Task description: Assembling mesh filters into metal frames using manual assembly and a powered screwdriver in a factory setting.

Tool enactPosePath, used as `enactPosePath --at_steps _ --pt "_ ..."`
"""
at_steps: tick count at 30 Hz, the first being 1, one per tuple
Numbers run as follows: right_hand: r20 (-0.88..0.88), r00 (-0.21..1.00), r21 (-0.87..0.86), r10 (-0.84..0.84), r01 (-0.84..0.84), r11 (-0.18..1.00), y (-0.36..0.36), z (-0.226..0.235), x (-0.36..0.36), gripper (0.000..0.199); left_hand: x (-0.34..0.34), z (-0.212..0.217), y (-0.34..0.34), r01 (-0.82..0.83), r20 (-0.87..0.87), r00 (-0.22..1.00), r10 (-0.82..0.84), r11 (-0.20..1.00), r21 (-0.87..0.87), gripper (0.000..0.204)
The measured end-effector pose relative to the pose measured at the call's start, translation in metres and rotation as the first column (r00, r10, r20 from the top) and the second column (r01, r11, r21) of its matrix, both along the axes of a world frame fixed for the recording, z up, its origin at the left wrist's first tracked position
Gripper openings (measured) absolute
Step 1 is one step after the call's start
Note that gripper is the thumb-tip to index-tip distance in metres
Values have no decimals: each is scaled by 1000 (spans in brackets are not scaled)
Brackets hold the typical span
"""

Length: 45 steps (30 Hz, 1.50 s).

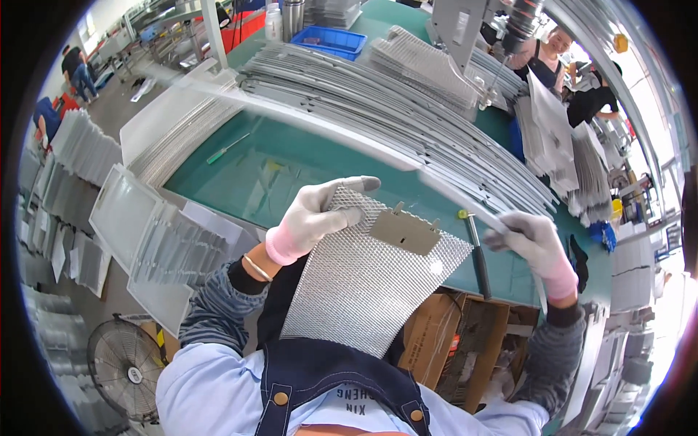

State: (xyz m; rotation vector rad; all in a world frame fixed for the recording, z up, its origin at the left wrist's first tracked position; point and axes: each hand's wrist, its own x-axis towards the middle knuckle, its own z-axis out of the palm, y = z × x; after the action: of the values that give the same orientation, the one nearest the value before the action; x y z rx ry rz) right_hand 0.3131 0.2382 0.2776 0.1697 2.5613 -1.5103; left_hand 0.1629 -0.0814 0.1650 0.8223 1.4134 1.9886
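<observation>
My left hand [313,216], in a white glove with a pink cuff, grips the upper left corner of a silvery mesh sheet [356,283]. The sheet slopes down from the bench edge to my apron. A flat grey-beige plate [405,231] with small tabs lies at the sheet's top edge. My right hand [534,247], gloved alike, is closed around a long thin metal strip [342,138] that runs across the bench to the far left. Between the sheet and my right hand lies a hammer [478,261] with a black handle.
Long metal strips [392,109] lie stacked across the green bench [211,178]. A green-handled screwdriver [227,149] lies at the left. Farther back are a blue tray [331,40] and a drill press [520,29]. An open cardboard box [429,330] is below; a fan [131,370] stands lower left.
</observation>
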Motion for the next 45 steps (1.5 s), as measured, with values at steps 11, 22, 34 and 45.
enactPosePath --at_steps 11,22,34,45 --pt "98 956 6 276 -278 961 -70 6 -65 27 5 1 -20 -61 96 994 51 993 102 38" --pt "207 941 62 269 -287 956 -72 20 -57 30 9 16 -23 -66 35 997 63 995 78 37" --pt "243 904 262 352 -411 873 -72 32 -55 29 20 16 -23 -132 80 988 129 990 40 35" --pt "151 864 403 481 -498 768 -70 11 -43 20 23 0 -25 -241 127 967 222 957 159 48"
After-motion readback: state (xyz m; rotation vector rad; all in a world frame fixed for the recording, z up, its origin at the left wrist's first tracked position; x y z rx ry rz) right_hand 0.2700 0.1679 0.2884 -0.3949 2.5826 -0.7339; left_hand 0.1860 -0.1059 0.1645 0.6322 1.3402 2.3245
